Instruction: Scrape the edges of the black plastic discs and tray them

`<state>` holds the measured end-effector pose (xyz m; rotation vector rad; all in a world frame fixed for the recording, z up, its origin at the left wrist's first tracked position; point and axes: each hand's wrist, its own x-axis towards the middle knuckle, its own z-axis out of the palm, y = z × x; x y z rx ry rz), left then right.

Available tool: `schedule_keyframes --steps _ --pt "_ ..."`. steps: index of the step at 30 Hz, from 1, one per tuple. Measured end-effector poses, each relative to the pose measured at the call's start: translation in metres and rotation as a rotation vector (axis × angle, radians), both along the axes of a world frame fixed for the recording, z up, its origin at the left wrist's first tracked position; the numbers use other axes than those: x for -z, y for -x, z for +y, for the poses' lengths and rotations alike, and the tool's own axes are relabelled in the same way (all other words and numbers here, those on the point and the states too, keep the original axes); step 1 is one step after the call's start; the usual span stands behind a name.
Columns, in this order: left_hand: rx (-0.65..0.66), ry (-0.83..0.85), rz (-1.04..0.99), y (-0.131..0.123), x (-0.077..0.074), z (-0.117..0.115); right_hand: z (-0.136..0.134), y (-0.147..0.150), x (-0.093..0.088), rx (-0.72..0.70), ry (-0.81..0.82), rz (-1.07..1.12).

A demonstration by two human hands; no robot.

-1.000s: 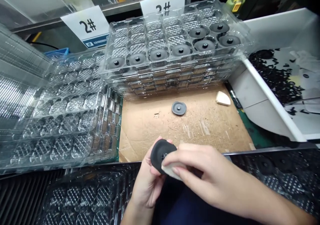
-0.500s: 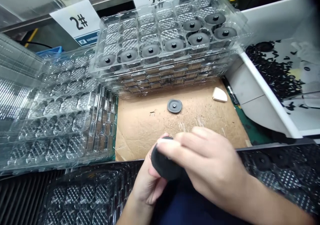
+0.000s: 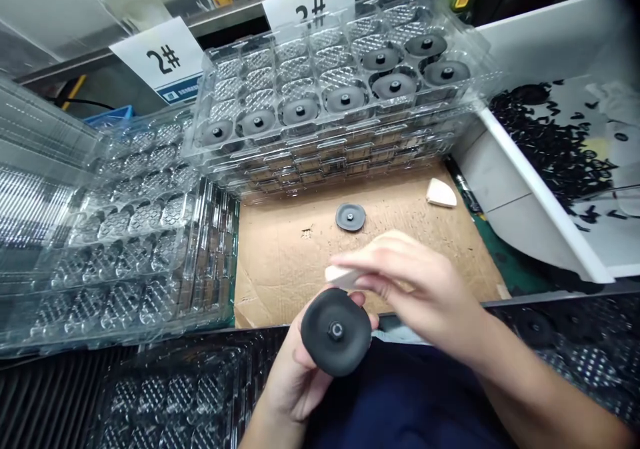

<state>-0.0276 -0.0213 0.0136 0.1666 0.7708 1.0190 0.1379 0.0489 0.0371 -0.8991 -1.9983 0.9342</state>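
Two hands worked over the desk's near edge. The left hand (image 3: 295, 376) had a narrow grip on a black rubber disc (image 3: 333, 342), held by its rim just above the edge, central stud facing up. The right hand (image 3: 420, 282), pinching a white foam wedge (image 3: 341, 276), stood just clear of it. Beyond lay a cardboard sheet (image 3: 285, 269) bearing a second disc (image 3: 350, 216) and a spare wedge (image 3: 441, 193). Stacked clear blister trays (image 3: 320, 144) stood far; a white bin (image 3: 545, 199) of black scraps lay right.
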Motion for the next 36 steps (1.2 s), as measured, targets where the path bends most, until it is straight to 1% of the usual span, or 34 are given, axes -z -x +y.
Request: schedule_keyframes --steps 2,4,6,8,10,13,15,18,20,21,22,24,25,26,27,28,29,30,31,33,34,36 --pt "0.009 -0.060 -0.104 0.004 0.001 -0.001 0.002 -0.007 0.024 0.104 0.188 -0.069" --pt "0.013 -0.094 -0.180 0.007 0.003 -0.002 -0.004 -0.011 0.054 0.125 0.309 -0.172" --pt "0.014 -0.091 -0.200 0.009 0.004 -0.002 -0.015 -0.011 0.082 0.123 0.349 -0.271" --pt "0.015 -0.080 -0.201 0.009 0.004 -0.002 -0.028 -0.010 0.100 0.150 0.350 -0.341" --pt "0.008 -0.074 -0.189 0.008 0.003 -0.001 -0.040 -0.008 0.108 0.182 0.352 -0.390" --pt "-0.007 -0.078 -0.185 0.009 0.002 -0.001 -0.053 -0.007 0.107 0.210 0.349 -0.459" --pt "-0.012 -0.078 -0.185 0.009 0.002 -0.001 -0.055 -0.007 0.108 0.229 0.339 -0.485" --pt "-0.012 -0.087 -0.189 0.010 0.002 -0.003 -0.046 -0.011 0.112 0.255 0.311 -0.486" --pt "-0.011 -0.096 -0.194 0.011 0.001 -0.005 -0.036 -0.015 0.105 0.261 0.286 -0.459" --pt "-0.013 -0.097 -0.190 0.010 0.001 -0.006 -0.030 -0.016 0.097 0.263 0.274 -0.439" --pt "-0.015 -0.095 -0.180 0.010 0.000 -0.007 -0.026 -0.017 0.084 0.267 0.266 -0.418" --pt "-0.029 -0.078 -0.150 0.009 -0.002 -0.008 -0.022 -0.013 0.051 0.276 0.210 -0.341" --pt "-0.038 -0.068 -0.130 0.008 -0.002 -0.008 -0.022 -0.009 0.033 0.269 0.155 -0.288" --pt "-0.048 -0.056 -0.105 0.008 -0.002 -0.009 -0.023 -0.004 0.016 0.242 0.038 -0.200" --pt "-0.059 -0.043 -0.074 0.007 -0.001 -0.010 -0.025 0.001 0.001 0.176 -0.086 -0.126" --pt "-0.070 -0.032 -0.036 0.007 0.000 -0.011 -0.027 0.007 -0.010 0.104 -0.185 -0.068" --pt "-0.084 -0.023 0.008 0.008 0.002 -0.012 -0.028 0.012 -0.018 0.045 -0.250 -0.041" --pt "-0.100 -0.014 0.052 0.009 0.005 -0.014 -0.028 0.016 -0.022 0.006 -0.260 -0.058" --pt "-0.117 -0.006 0.089 0.010 0.007 -0.015 -0.028 0.019 -0.024 -0.004 -0.229 -0.111" --pt "-0.141 -0.013 0.113 0.013 0.012 -0.017 -0.026 0.022 -0.023 0.024 -0.163 -0.249" --pt "-0.145 -0.030 0.101 0.013 0.014 -0.017 -0.024 0.024 -0.022 0.020 -0.171 -0.279" --pt "-0.133 -0.073 0.082 0.012 0.014 -0.016 -0.022 0.028 -0.019 0.011 -0.254 -0.197"
